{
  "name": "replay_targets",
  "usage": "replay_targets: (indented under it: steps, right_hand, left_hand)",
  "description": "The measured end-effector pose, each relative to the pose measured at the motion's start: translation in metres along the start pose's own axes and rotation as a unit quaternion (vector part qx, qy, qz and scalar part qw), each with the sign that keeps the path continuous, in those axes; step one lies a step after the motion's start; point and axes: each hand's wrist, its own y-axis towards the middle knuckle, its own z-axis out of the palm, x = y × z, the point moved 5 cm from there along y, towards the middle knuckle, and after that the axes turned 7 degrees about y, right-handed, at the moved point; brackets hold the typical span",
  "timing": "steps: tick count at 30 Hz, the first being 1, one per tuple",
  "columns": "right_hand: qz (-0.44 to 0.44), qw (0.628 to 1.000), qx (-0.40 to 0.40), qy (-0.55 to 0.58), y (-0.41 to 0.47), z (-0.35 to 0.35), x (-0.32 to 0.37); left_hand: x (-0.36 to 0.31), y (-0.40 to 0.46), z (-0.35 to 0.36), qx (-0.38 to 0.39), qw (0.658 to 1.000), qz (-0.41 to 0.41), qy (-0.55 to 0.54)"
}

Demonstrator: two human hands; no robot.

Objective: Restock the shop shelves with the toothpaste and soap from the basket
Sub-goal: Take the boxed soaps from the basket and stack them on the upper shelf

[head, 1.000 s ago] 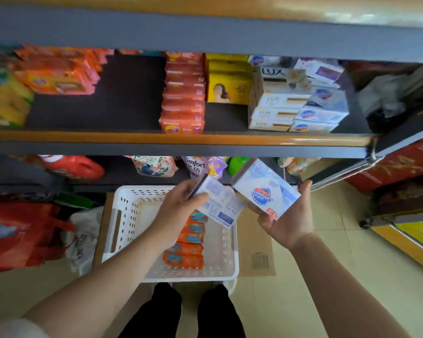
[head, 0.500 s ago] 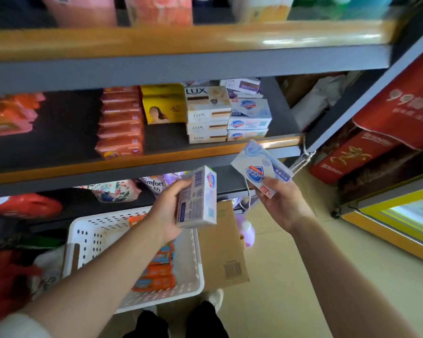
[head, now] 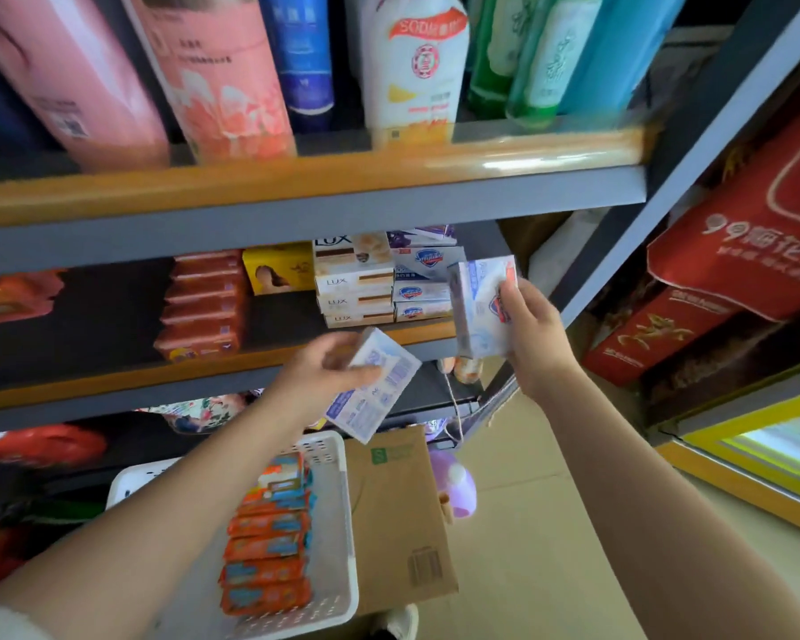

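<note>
My left hand (head: 324,367) grips a white-and-blue soap box (head: 379,390), tilted, just below the middle shelf's front edge (head: 259,362). My right hand (head: 534,330) holds a second white-and-blue soap box (head: 479,307) upright at the shelf's right end, beside a stack of matching soap boxes (head: 423,288). LUX soap boxes (head: 354,288) stand left of that stack. Below, the white basket (head: 342,538) on the floor holds several orange packs (head: 269,547).
Tall bottles (head: 412,62) fill the top shelf. Orange packs (head: 204,307) and a yellow box (head: 278,267) sit on the middle shelf, with a dark bare stretch at its left. A flat cardboard box (head: 403,524) lies right of the basket. Red cartons (head: 735,279) stand at right.
The view has tipped upward toward the shelves. Both hands have risen with their soap boxes, the right one now level with the shelf's soap stack, the left one tilted by the shelf edge.
</note>
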Motion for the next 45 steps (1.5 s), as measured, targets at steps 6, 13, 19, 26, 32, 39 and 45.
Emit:
replay_targets:
  steps: [6, 13, 19, 26, 32, 39, 45]
  right_hand:
    - [-0.041, 0.990, -0.020, -0.131, 0.053, 0.009, 0.029]
    - [0.019, 1.000, 0.013, 0.015, 0.092, 0.011, 0.021]
    - [-0.021, 0.999, 0.021, -0.022, 0.096, 0.018, 0.006]
    - [-0.146, 0.984, -0.047, -0.088, 0.066, 0.001, -0.007]
    - [-0.166, 0.965, -0.027, -0.202, 0.067, 0.000, -0.034]
    - [-0.142, 0.960, 0.047, -0.236, 0.085, 0.007, -0.040]
    - [-0.202, 0.936, -0.075, -0.277, 0.049, 0.008, -0.026]
  left_hand:
    - [-0.012, 0.008, -0.002, 0.011, 0.987, 0.089, 0.134]
    - [-0.025, 0.014, 0.010, 0.034, 0.981, 0.123, 0.148]
    - [-0.021, 0.028, 0.016, 0.020, 0.991, 0.099, 0.090]
    - [-0.017, 0.034, 0.019, 0.003, 0.988, 0.102, 0.117]
    - [-0.014, 0.036, 0.013, -0.011, 0.979, 0.107, 0.171]
    - [-0.001, 0.033, 0.003, -0.015, 0.974, 0.100, 0.200]
    - [-0.002, 0.020, 0.002, 0.004, 0.942, 0.157, 0.298]
